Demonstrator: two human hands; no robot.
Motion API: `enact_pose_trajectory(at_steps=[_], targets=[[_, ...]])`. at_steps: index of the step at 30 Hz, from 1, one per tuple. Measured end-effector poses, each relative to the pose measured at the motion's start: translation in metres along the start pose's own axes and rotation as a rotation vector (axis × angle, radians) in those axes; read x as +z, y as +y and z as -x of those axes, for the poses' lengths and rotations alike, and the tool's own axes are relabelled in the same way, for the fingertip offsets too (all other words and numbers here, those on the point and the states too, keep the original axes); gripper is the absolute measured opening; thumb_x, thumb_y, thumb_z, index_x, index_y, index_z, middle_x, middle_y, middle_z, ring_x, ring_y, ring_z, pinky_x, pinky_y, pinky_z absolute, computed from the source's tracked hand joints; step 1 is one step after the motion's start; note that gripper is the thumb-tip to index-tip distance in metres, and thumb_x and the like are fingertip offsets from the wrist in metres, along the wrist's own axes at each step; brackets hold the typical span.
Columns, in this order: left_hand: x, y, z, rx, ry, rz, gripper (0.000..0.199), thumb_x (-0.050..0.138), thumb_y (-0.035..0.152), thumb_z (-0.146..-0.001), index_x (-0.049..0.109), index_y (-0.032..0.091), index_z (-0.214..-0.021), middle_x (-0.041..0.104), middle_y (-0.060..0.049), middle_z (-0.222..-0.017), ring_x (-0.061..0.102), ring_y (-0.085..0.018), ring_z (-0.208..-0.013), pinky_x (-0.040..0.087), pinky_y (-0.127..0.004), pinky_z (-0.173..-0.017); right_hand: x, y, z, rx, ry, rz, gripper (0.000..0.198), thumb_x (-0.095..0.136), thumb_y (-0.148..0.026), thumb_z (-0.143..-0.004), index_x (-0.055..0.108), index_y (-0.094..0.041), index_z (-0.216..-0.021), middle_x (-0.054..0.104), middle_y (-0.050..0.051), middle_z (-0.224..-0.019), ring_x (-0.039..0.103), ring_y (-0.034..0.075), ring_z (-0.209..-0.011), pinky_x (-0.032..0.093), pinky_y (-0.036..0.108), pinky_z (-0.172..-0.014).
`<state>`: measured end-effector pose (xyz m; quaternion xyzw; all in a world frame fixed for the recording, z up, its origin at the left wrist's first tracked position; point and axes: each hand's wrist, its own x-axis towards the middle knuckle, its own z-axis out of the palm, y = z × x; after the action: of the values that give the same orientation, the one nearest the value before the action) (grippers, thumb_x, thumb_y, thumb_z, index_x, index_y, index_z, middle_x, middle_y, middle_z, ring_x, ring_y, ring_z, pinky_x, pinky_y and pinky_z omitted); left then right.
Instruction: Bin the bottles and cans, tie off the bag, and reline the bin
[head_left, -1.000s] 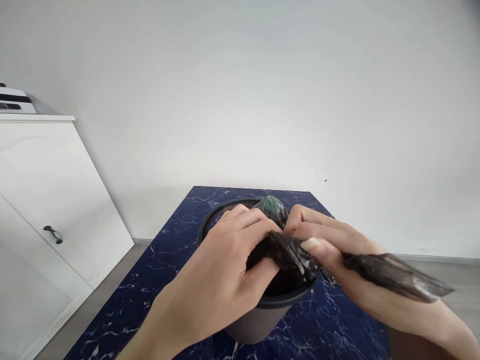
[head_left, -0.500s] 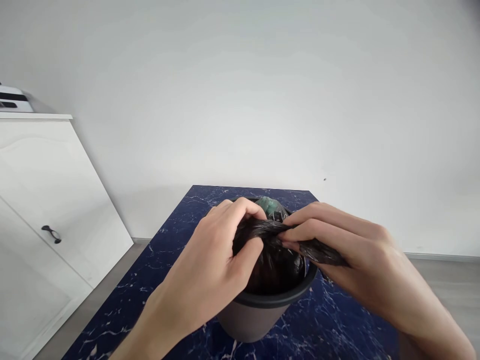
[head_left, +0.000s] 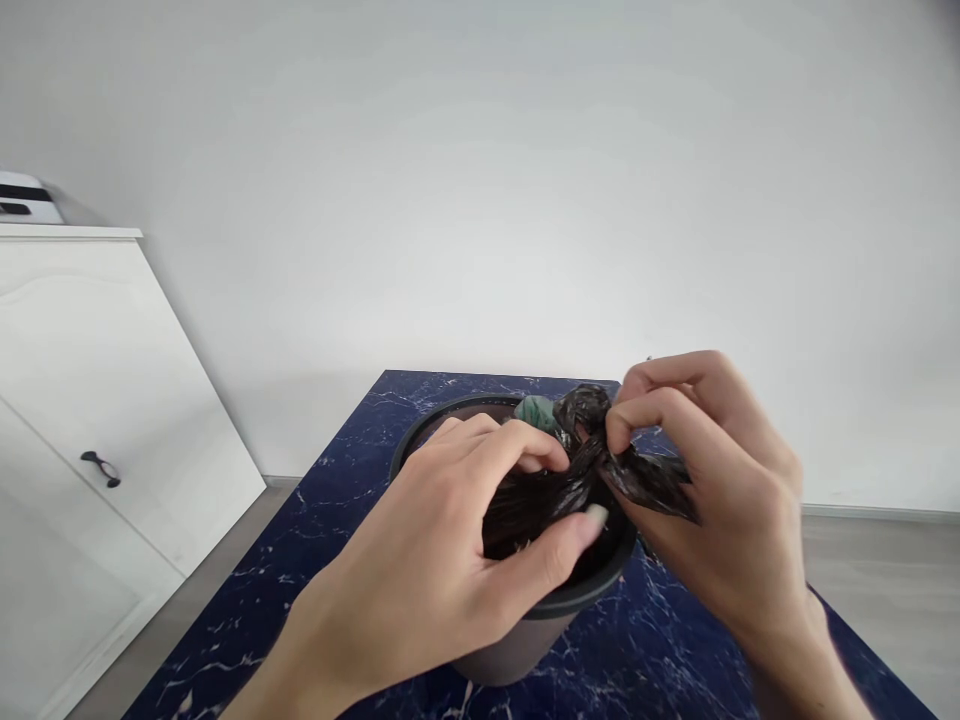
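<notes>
A black plastic bag (head_left: 544, 500) is bunched and twisted above a dark bin (head_left: 517, 645) with a round black rim. My left hand (head_left: 442, 540) curls around the bag's gathered part over the bin, its thumb stretched along the near side. My right hand (head_left: 720, 470) pinches the twisted end between thumb and fingers, just right of the rim. A loop of the bag stands up by the right fingertips, and a loose tail hangs beneath them. Behind the bag shows some green crinkled plastic (head_left: 532, 408). The bin's inside is largely hidden by my hands.
The bin stands on a dark blue marble-patterned table (head_left: 300, 570) against a pale wall (head_left: 480, 200). To the left is a white cabinet (head_left: 90, 330) with a dark handle (head_left: 100, 468). A white and black device (head_left: 26, 198) sits on top of it.
My right hand has risen and turned, and a loop of the bag now sticks up beside its fingers. The left thumb has stretched out to the right, and the left fingers have loosened somewhat.
</notes>
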<state>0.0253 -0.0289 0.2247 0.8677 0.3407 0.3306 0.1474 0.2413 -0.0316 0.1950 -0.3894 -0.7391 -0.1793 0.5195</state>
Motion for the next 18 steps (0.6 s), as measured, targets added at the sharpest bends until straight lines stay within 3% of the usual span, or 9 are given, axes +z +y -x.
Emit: enact_pose_trajectory(at_steps=[4,8,10,12,14,18], targets=[[-0.003,0.003,-0.001,-0.078,0.018,0.12,0.035,0.052,0.052,-0.111,0.069,0.026,-0.128,0.08,-0.004,-0.109,0.074,-0.024,-0.107,0.061,-0.037,-0.09,0.001,-0.005,0.001,-0.011,0.064,0.008,0.026,0.06,0.001,-0.087,0.058,-0.024,-0.091,0.049,0.004,-0.098,0.054,0.017,-0.082,0.042,0.032,-0.063],[-0.003,0.003,-0.003,-0.113,0.075,0.144,0.041,0.05,0.054,-0.111,0.065,0.028,-0.14,0.081,-0.003,-0.11,0.076,-0.024,-0.105,0.062,-0.033,-0.084,0.005,-0.009,-0.001,-0.119,-0.013,-0.079,0.029,0.055,0.004,-0.095,0.05,-0.024,-0.088,0.049,0.0,-0.08,0.046,0.015,-0.071,0.036,0.034,-0.064],[-0.003,0.003,-0.004,-0.101,0.088,0.119,0.036,0.056,0.053,-0.109,0.072,0.029,-0.131,0.081,-0.001,-0.108,0.075,-0.021,-0.097,0.061,-0.03,-0.079,0.007,-0.011,-0.002,-0.157,-0.053,-0.123,0.029,0.053,0.003,-0.099,0.048,-0.023,-0.088,0.05,-0.001,-0.077,0.046,0.014,-0.07,0.035,0.034,-0.064],[-0.003,0.002,-0.005,-0.086,0.086,0.093,0.03,0.058,0.049,-0.109,0.078,0.027,-0.108,0.078,0.001,-0.093,0.072,-0.017,-0.082,0.056,-0.027,-0.07,0.007,-0.011,-0.002,-0.137,-0.085,-0.168,0.026,0.053,0.0,-0.101,0.047,-0.023,-0.09,0.053,-0.002,-0.078,0.048,0.013,-0.071,0.036,0.033,-0.064],[-0.004,0.001,-0.006,-0.078,0.096,0.072,0.036,0.057,0.046,-0.11,0.073,0.024,-0.085,0.07,0.003,-0.075,0.063,-0.014,-0.068,0.049,-0.025,-0.061,0.005,-0.01,-0.001,-0.091,-0.116,-0.198,0.021,0.054,-0.005,-0.102,0.048,-0.024,-0.095,0.055,-0.002,-0.08,0.049,0.012,-0.07,0.039,0.031,-0.063],[-0.006,-0.001,-0.007,-0.083,0.139,0.068,0.037,0.059,0.043,-0.109,0.069,0.023,-0.079,0.065,0.004,-0.069,0.057,-0.013,-0.062,0.042,-0.025,-0.056,-0.002,-0.007,0.002,-0.064,-0.182,-0.186,0.019,0.061,-0.01,-0.102,0.054,-0.026,-0.109,0.065,-0.003,-0.088,0.059,0.012,-0.074,0.048,0.029,-0.068]])
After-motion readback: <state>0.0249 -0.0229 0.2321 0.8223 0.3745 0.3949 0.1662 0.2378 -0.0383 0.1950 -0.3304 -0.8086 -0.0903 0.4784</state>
